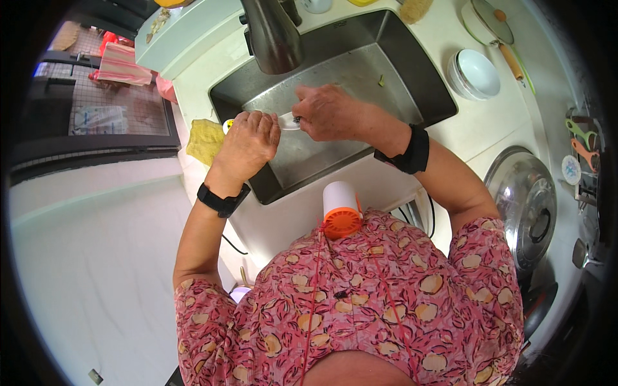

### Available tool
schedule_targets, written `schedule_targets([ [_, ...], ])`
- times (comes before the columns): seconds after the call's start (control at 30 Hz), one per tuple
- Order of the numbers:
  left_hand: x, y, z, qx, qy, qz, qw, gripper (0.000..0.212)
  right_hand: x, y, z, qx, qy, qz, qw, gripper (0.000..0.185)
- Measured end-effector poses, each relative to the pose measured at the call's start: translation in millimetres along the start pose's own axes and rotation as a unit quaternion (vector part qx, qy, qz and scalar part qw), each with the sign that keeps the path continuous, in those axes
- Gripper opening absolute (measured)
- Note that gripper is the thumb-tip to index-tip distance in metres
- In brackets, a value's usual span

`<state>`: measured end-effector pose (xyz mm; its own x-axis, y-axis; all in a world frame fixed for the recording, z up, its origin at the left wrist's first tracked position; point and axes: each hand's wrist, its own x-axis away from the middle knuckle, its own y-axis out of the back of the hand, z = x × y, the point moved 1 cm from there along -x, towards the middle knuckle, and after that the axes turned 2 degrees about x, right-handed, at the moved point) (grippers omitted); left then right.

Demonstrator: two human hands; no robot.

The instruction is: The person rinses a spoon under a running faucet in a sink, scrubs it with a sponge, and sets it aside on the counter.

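Both hands are held over the dark kitchen sink (333,159), just below the faucet. My left hand (248,142), back upward, is closed around one end of a pale, smooth utensil (288,122), whose full shape is hidden. The utensil spans the gap to my right hand (328,113). Bent fingers of the right hand press a dark, rough scrubber (296,119), perhaps steel wool, against it. A white end with yellow and black marks (228,126) shows beside the left hand; whether it belongs to the utensil I cannot tell.
A dark faucet (275,38) overhangs the sink. A green scrap (381,80) lies in the basin. Left is a yellow cloth (205,140); right are stacked white bowls (475,75), a lidded pan (490,24) and a large metal lid (524,207). A white-and-orange cylinder (340,205) hangs at my chest.
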<state>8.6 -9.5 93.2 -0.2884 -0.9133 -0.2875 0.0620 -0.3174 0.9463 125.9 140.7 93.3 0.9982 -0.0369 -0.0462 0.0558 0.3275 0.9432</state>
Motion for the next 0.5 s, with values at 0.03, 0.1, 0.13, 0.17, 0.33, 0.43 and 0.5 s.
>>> schedule_targets([
  [0.03,1,-3,-2,0.009,0.020,0.013,1.000,0.029,1,-1,-1,0.001,0.001,0.001,1.000,0.006],
  [0.1,3,-9,-7,0.018,0.040,0.026,0.999,0.037,2,-5,-5,-0.100,0.005,-0.014,0.995,0.012],
  [0.13,3,-11,-9,0.059,0.057,0.026,0.996,0.032,3,-4,-8,-0.100,0.005,-0.014,0.995,0.012],
  [0.17,4,-14,-11,0.100,0.075,0.027,0.992,0.028,3,-3,-13,-0.207,-0.040,-0.001,0.977,0.014],
  [0.33,2,-27,-17,0.489,0.342,-0.048,0.801,0.008,5,7,-22,-0.485,-0.224,-0.091,0.841,0.019],
  [0.43,0,-36,-20,0.683,0.420,-0.075,0.593,0.007,5,-9,-3,-0.305,-0.082,-0.239,0.918,0.018],
  [0.5,-1,-38,-22,0.732,0.414,-0.104,0.531,0.006,0,-18,16,-0.191,0.035,-0.312,0.930,0.009],
])
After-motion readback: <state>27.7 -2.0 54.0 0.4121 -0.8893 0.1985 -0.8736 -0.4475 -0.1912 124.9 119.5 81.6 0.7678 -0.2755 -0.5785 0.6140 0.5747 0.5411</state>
